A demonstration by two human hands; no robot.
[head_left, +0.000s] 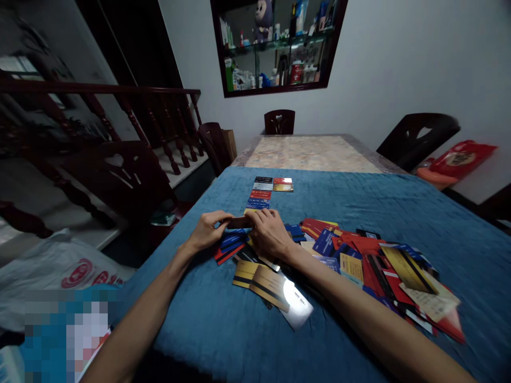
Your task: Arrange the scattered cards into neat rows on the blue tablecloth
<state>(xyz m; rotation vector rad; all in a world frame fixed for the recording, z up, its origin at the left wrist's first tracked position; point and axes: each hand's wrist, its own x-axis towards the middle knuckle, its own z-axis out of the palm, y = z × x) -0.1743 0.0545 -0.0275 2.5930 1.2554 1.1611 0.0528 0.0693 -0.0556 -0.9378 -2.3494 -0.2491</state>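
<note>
My left hand (208, 230) and my right hand (268, 233) meet over the blue cloth (199, 314), both pinched on a dark brown card (238, 222) held flat between them. Under and around my hands lies a loose spread of blue, red and gold cards (259, 279). A bigger heap of cards (391, 271) lies to the right of my right forearm. Beyond my hands, several cards sit in neat rows (266, 191) on the cloth.
The table's bare marble-patterned far half (311, 153) lies beyond the cloth. Dark wooden chairs (419, 135) stand at the far end and both sides. A wooden stair railing (120, 106) runs on the left, a white plastic bag (56, 266) below it. A wall cabinet (279, 42) holds bottles.
</note>
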